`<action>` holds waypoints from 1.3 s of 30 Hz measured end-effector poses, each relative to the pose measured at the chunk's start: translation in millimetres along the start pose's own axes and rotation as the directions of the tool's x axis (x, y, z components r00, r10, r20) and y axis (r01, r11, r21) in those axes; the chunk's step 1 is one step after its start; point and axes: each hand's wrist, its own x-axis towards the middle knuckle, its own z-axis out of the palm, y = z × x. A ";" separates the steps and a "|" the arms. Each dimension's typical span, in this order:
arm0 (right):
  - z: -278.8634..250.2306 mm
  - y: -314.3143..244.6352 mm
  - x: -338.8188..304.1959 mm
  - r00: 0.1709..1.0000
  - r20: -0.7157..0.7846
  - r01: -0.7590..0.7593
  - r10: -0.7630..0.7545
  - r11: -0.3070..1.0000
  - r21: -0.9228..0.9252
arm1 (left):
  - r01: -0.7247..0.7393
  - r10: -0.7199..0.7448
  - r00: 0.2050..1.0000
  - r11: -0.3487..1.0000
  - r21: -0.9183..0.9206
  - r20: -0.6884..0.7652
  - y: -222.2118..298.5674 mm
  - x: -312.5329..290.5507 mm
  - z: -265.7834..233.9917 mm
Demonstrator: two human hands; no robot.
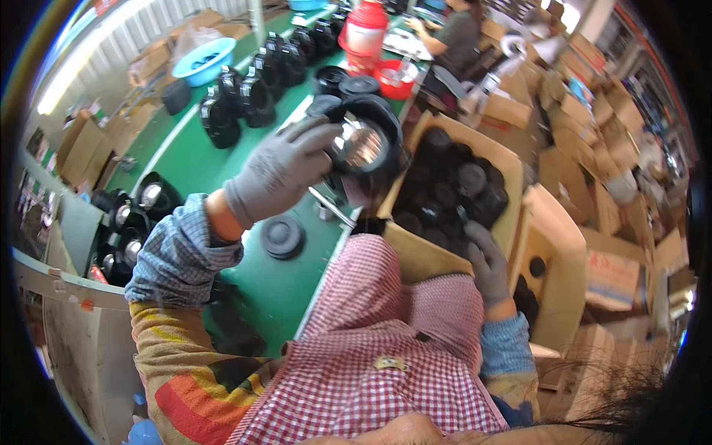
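The left hand (285, 170) holds 1 round black housing (368, 141).

The right hand (487, 263) is blurred at the fingertips; whether it grips any of the dark parts (472, 179) cannot be determined. Upper edge cuts off a co-worker (458, 48) and the farther blue basin (308, 5).

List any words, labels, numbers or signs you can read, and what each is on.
No text is sharp enough to quote.
Brown carton, right: red print, blurred.
Tan tag on checked apron: too small.
Left hand, gloved: faint marks, unreadable.
Red container: pale band, too blurred.
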 end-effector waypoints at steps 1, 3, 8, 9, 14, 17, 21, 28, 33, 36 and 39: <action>-7.3 -10.0 3.1 1.000 0.006 0.017 -0.016 0.998 -0.068 | -0.067 0.074 0.996 0.991 -0.112 0.057 16.0 5.4 20.3; -15.9 -12.6 4.6 0.997 -0.015 0.076 -0.076 0.994 0.076 | -0.162 0.217 0.963 0.940 -0.301 0.158 53.8 16.3 58.7; -1.2 35.8 -38.7 0.971 0.237 -0.123 -0.005 0.845 0.520 | -0.314 0.441 0.897 0.667 -0.675 0.018 113.3 28.6 155.1; 4.8 21.6 -53.7 0.961 0.275 -0.187 0.029 0.800 0.571 | -0.197 0.400 0.908 0.672 -0.714 0.126 120.8 28.3 164.1; 42.3 4.9 -143.8 0.898 0.031 -0.402 0.439 0.788 0.466 | 0.279 0.227 0.805 0.670 -0.688 0.548 146.8 28.8 228.6; 29.7 12.4 -137.8 0.876 -0.017 -0.466 0.481 0.856 0.226 | 0.449 0.128 0.811 0.488 -0.749 0.570 152.1 33.7 259.2; 0.4 36.1 -122.2 0.904 0.055 -0.426 0.423 0.901 0.080 | 0.511 0.017 0.811 0.467 -0.722 0.585 156.4 28.1 272.6; -14.0 2.7 -47.5 0.905 0.424 0.079 0.009 0.979 -0.189 | 0.638 -0.855 0.478 0.182 -0.748 0.199 -22.4 -59.5 292.4; -7.4 26.2 -55.5 0.876 0.482 0.144 -0.039 0.973 -0.182 | 0.923 -0.924 0.382 0.380 -0.066 0.018 -142.6 -84.6 247.6; -8.4 14.7 -37.8 0.862 0.502 0.016 0.071 0.986 -0.166 | 0.904 -0.924 0.285 0.348 0.250 0.256 -181.9 -97.7 258.2; -5.2 22.6 -40.8 0.950 0.256 -0.172 0.179 0.984 -0.047 | 0.857 -0.914 0.245 0.360 0.370 0.323 -195.4 -116.0 268.2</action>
